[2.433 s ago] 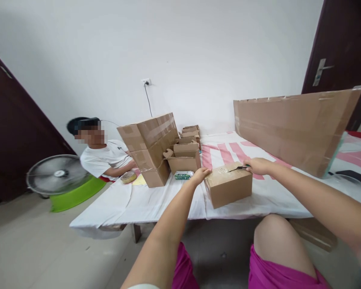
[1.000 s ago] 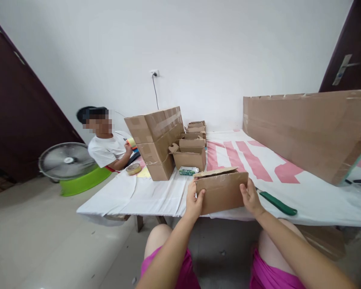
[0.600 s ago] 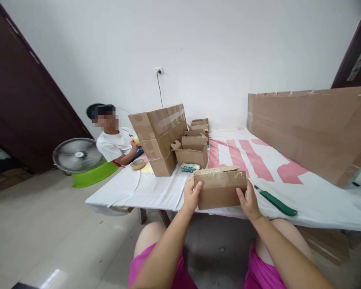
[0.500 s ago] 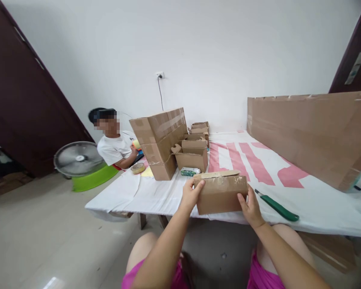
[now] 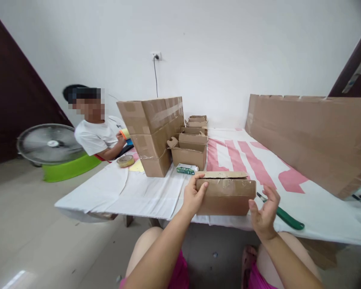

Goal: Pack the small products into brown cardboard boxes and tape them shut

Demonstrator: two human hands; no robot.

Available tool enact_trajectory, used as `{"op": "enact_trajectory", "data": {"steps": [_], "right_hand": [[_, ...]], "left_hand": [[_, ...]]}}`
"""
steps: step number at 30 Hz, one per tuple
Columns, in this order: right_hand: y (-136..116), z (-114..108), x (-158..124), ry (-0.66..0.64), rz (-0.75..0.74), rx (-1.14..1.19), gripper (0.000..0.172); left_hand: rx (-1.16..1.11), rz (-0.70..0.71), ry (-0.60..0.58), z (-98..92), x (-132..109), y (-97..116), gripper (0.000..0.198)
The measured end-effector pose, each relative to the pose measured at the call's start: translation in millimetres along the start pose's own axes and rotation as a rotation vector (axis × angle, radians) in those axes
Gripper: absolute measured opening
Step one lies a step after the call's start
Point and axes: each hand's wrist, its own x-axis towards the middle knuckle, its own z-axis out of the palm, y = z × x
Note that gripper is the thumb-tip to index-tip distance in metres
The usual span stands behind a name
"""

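Note:
A small brown cardboard box (image 5: 225, 198) sits at the table's near edge, its top flap slightly raised. My left hand (image 5: 195, 195) grips the box's left end, thumb on the front face and fingers over the top corner. Just off the right end, my right hand (image 5: 264, 212) is open, fingers apart and holding nothing. Beside that hand lies a green utility knife (image 5: 289, 219) with its blade end partly behind my fingers. A green-and-white tube (image 5: 186, 169) lies behind the box on the left.
Taped boxes (image 5: 152, 138) form a stack left of centre, with an open box (image 5: 189, 154) and several others in a row beside it. A large cardboard panel (image 5: 309, 136) stands right. A tape roll (image 5: 125, 161), a seated person (image 5: 98, 136) and a fan (image 5: 52, 144) are left.
My right hand has let go of the box's right end and opened beside it. My left hand keeps its hold. The view has shifted somewhat.

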Motion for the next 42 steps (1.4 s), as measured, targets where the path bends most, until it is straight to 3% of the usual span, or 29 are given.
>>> {"op": "enact_trajectory", "data": {"steps": [2, 4, 8, 12, 20, 25, 30, 34, 37, 42], "right_hand": [[-21, 0, 18, -0.006, -0.149, -0.095, 0.037], [-42, 7, 35, -0.106, -0.254, -0.163, 0.024], [-66, 32, 50, -0.213, -0.255, -0.289, 0.024], [-63, 41, 47, -0.212, -0.204, -0.273, 0.01], [-52, 16, 46, -0.195, -0.24, -0.177, 0.008], [-15, -29, 43, -0.147, -0.152, -0.216, 0.009], [51, -112, 34, -0.074, 0.099, -0.423, 0.018], [89, -168, 16, -0.175, 0.225, -0.629, 0.023], [106, -186, 1, -0.334, 0.286, -0.713, 0.026], [124, -189, -21, -0.562, 0.252, -0.821, 0.03]], "left_hand": [[0.008, -0.008, 0.019, 2.9, 0, 3, 0.025], [0.021, -0.007, 0.039, 4.8, 0, 6, 0.022], [0.032, 0.015, 0.061, 5.2, -3, 8, 0.021], [0.074, 0.028, 0.086, 3.3, -5, 8, 0.02], [0.183, 0.126, 0.035, 0.6, -10, 5, 0.02], [0.204, 0.127, 0.011, 0.9, -7, 5, 0.021], [0.202, 0.101, 0.007, 2.0, -5, 4, 0.025], [0.245, 0.091, 0.008, 4.7, -4, 4, 0.028], [0.287, 0.072, 0.006, 6.4, -4, 3, 0.03], [0.305, 0.087, 0.004, 5.3, -4, 2, 0.032]]}}
